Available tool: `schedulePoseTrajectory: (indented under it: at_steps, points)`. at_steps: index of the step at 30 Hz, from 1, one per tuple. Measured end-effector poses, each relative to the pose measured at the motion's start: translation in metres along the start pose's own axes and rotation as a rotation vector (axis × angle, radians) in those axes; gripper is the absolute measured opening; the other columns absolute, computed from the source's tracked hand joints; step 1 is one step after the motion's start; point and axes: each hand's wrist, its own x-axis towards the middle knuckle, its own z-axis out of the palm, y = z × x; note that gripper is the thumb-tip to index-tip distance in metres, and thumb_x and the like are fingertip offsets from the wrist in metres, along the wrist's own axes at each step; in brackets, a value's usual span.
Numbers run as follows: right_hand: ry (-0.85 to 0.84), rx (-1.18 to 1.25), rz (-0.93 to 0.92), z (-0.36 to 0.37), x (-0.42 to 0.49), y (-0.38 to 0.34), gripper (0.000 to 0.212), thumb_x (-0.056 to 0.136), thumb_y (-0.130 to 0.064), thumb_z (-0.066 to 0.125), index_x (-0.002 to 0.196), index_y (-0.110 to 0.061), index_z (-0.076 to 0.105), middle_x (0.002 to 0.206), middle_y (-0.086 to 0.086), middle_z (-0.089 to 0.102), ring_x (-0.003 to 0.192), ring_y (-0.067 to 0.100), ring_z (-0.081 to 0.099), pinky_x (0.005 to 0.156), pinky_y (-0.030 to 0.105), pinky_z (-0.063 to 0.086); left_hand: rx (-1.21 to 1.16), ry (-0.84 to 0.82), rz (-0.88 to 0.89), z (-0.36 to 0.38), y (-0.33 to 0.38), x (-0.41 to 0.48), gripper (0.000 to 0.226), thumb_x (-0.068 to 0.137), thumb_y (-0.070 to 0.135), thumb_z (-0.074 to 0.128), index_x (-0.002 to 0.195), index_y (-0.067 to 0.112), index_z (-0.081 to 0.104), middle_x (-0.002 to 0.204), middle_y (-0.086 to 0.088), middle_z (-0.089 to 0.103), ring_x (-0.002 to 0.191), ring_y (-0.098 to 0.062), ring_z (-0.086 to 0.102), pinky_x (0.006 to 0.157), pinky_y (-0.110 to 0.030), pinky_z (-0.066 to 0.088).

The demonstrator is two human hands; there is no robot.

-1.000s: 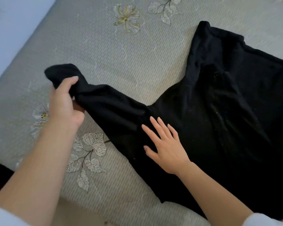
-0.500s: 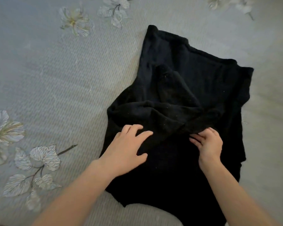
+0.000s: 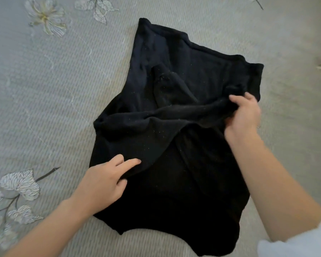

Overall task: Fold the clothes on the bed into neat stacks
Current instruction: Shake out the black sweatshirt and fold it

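black sweater (image 3: 183, 191) lies on the bed (image 3: 54, 89), half folded. right hand (image 3: 244, 117) has its fingers (image 3: 237, 98) curled tight round the sleeve (image 3: 174, 113), which runs left from them across the middle. left hand (image 3: 102, 180) sits nearer me, thumb and forefinger pinching a fold of the sweater.

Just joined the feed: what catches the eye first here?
A black top lies half-folded mid-frame on the grey flowered bedspread. The right hand grips a sleeve laid across the top, near its right edge. The left hand pinches a fold at its near-left edge.
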Motion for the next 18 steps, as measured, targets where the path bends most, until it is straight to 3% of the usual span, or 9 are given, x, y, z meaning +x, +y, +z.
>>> schedulePoseTrajectory:
  at_steps: [2,5,7,9,11,12,14,16,18]
  points:
    - [-0.025,0.062,0.01,-0.016,0.02,-0.012,0.024,0.081,-0.001,0.057,0.092,-0.02,0.063,0.09,0.001,0.068,0.08,0.017,0.064,0.067,0.026,0.053,-0.014,-0.04,0.03,0.001,0.0,-0.004,0.054,0.071,0.027,0.044,0.123,0.03,0.058,0.079,0.021,0.035,0.043,0.01,0.022,0.038,-0.002,0.02]
    - [-0.004,-0.216,0.168,-0.044,0.041,0.003,0.03,0.09,-0.011,0.055,0.119,-0.017,0.06,0.109,0.001,0.067,0.087,0.013,0.065,0.061,0.024,0.052,-0.008,-0.16,0.059,0.014,0.001,-0.01,0.055,0.072,0.032,0.042,0.125,0.036,0.056,0.077,0.022,0.037,0.045,0.007,0.03,0.04,-0.003,0.026]
    - [-0.017,-0.352,0.254,-0.057,0.045,0.018,0.04,0.089,-0.015,0.06,0.128,-0.015,0.054,0.12,0.003,0.065,0.097,0.014,0.065,0.065,0.024,0.051,0.0,-0.19,0.047,0.019,0.007,-0.008,0.048,0.076,0.04,0.045,0.122,0.037,0.059,0.075,0.021,0.042,0.046,0.009,0.033,0.041,-0.004,0.031]
    - [-0.006,-0.388,0.249,-0.059,0.049,0.028,0.05,0.085,-0.013,0.067,0.132,-0.013,0.05,0.122,0.004,0.063,0.104,0.018,0.063,0.079,0.028,0.054,-0.017,-0.078,0.053,0.019,0.012,-0.001,0.041,0.081,0.041,0.049,0.117,0.031,0.065,0.081,0.02,0.049,0.057,0.009,0.042,0.049,-0.008,0.042]
    - [0.007,-0.438,0.231,-0.054,0.048,0.03,0.056,0.081,-0.012,0.073,0.132,-0.015,0.05,0.122,0.003,0.061,0.106,0.021,0.061,0.093,0.036,0.052,0.0,0.124,0.067,0.022,0.014,0.006,0.04,0.086,0.034,0.049,0.121,0.021,0.064,0.106,0.008,0.057,0.09,-0.003,0.055,0.073,-0.025,0.054]
    - [0.028,-0.473,0.194,-0.051,0.048,0.03,0.054,0.08,-0.012,0.073,0.13,-0.016,0.053,0.122,0.002,0.061,0.106,0.022,0.061,0.095,0.038,0.051,0.042,0.195,0.038,0.022,0.014,0.011,0.043,0.089,0.033,0.047,0.127,0.019,0.059,0.123,-0.001,0.054,0.112,-0.014,0.052,0.089,-0.033,0.051]
    - [0.084,-0.511,0.05,-0.047,0.049,0.026,0.04,0.083,-0.008,0.066,0.122,-0.016,0.058,0.113,0.001,0.065,0.104,0.02,0.062,0.096,0.035,0.05,0.153,0.187,-0.069,0.021,0.011,0.019,0.057,0.092,0.04,0.038,0.145,0.02,0.038,0.152,-0.01,0.028,0.142,-0.025,0.022,0.111,-0.041,0.029]
    - [0.119,-0.529,-0.076,-0.048,0.046,0.019,0.027,0.089,-0.005,0.059,0.112,-0.019,0.057,0.099,-0.004,0.064,0.093,0.013,0.061,0.09,0.027,0.05,0.192,0.078,-0.153,0.025,0.002,0.025,0.066,0.093,0.051,0.026,0.152,0.026,0.011,0.16,-0.007,-0.003,0.147,-0.026,-0.005,0.114,-0.043,0.01]
    - [0.092,-0.638,-0.094,-0.057,0.044,0.019,0.027,0.09,-0.009,0.059,0.114,-0.02,0.053,0.105,0.0,0.064,0.093,0.016,0.06,0.09,0.031,0.049,0.236,0.02,-0.185,0.033,-0.008,0.029,0.067,0.093,0.057,0.016,0.152,0.031,-0.002,0.16,-0.005,-0.013,0.146,-0.025,-0.014,0.115,-0.045,0.005]
